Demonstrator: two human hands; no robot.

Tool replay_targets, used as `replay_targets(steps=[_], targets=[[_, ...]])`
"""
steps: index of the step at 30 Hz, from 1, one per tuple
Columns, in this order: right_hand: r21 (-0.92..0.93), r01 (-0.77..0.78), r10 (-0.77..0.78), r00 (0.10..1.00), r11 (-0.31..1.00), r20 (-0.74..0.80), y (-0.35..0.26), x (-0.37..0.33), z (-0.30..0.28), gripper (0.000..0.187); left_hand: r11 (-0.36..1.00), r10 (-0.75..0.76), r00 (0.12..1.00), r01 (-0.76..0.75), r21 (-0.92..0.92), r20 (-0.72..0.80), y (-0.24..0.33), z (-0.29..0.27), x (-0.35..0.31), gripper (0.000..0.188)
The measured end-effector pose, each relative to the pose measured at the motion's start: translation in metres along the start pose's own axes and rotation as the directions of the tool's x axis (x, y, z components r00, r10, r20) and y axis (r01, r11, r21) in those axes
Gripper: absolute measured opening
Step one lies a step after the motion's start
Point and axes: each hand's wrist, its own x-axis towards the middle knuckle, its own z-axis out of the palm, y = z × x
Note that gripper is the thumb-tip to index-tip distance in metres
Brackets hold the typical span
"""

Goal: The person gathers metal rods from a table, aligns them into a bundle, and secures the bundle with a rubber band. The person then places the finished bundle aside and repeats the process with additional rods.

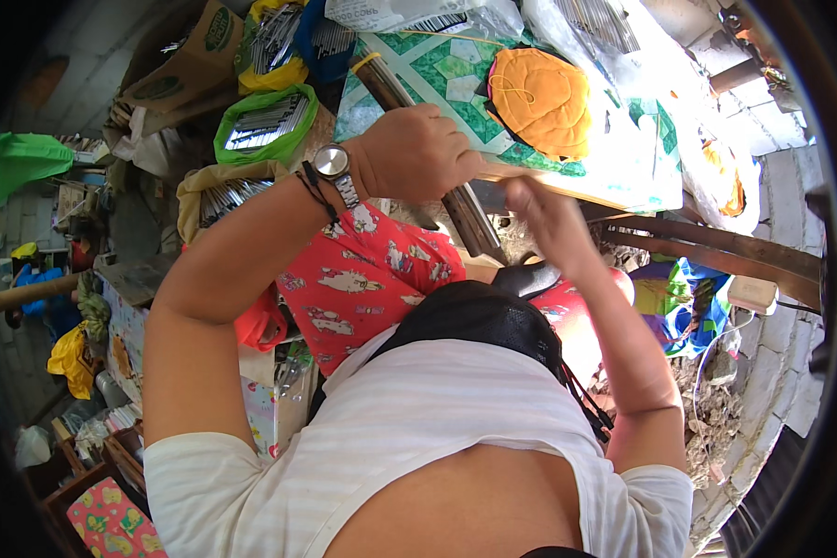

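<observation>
My left hand [418, 153], with a wristwatch above it, is closed around a long dark bundle of thin rods [474, 223]. The bundle slants across the edge of the green-patterned table, and a yellow band circles its far end. Just right of it is my right hand [549, 219], smeared by motion. Its fingertips point toward the left hand, and whether they touch or hold anything is unclear. Beyond the hands, a gathered orange cloth piece [541, 102] with a dark rim lies on the table [437, 70].
Several bags of thin metal rods stand at the left, among them a green bag [265, 121] and a yellow one [274, 46]. A cardboard box [186, 60] is behind them. Clear plastic [595, 37] with more rods lies at the far right. A wooden bar [725, 246] runs along the right.
</observation>
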Motion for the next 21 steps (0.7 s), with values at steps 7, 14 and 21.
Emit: replay_targets(steps=[7,14,21], targets=[[-0.652,0.282,-0.535,0.814,0.704,-0.225,0.023,0.122,-0.049,0.012,0.928,-0.36,0.933,0.359,-0.096,0.015,-0.013,-0.003,-0.009,0.014],[-0.576,0.183,-0.391,0.883,0.796,-0.26,0.025,0.164,-0.045,0.014,0.762,-0.646,0.764,0.644,-0.068,-0.007,-0.022,-0.006,-0.006,0.015],[-0.01,0.173,-0.166,0.924,0.985,-0.346,-0.004,0.126,-0.074,0.014,0.741,-0.671,0.73,0.657,-0.134,-0.129,-0.028,-0.008,0.01,0.014]])
